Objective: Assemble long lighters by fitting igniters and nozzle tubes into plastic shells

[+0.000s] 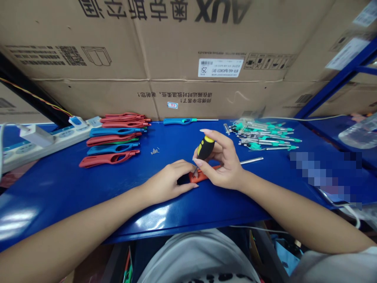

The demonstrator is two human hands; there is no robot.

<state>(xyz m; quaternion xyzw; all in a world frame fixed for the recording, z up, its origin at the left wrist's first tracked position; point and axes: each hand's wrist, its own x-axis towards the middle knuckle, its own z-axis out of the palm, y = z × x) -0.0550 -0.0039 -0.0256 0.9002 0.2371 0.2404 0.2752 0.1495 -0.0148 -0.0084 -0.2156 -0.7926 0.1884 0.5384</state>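
Note:
My right hand [224,161] grips a short black-and-yellow screwdriver [205,147], tilted with its shaft pointing down and left. The tip meets an orange-red lighter [202,176] lying on the blue table in front of me. My left hand [173,179] pinches the near end of that lighter's handle between thumb and fingers. From beneath my right hand a silver metal tube [251,160] sticks out to the right, in line with the lighter. Part of the lighter's body is hidden by my right hand.
Red and blue lighter casings [110,159] lie stacked at the left, near a white power strip [66,135]. Small screws [154,151] form a little pile. A blue lighter [179,121] rests against the cardboard box [173,51]. Metal tubes with green parts [265,135] are heaped at the right.

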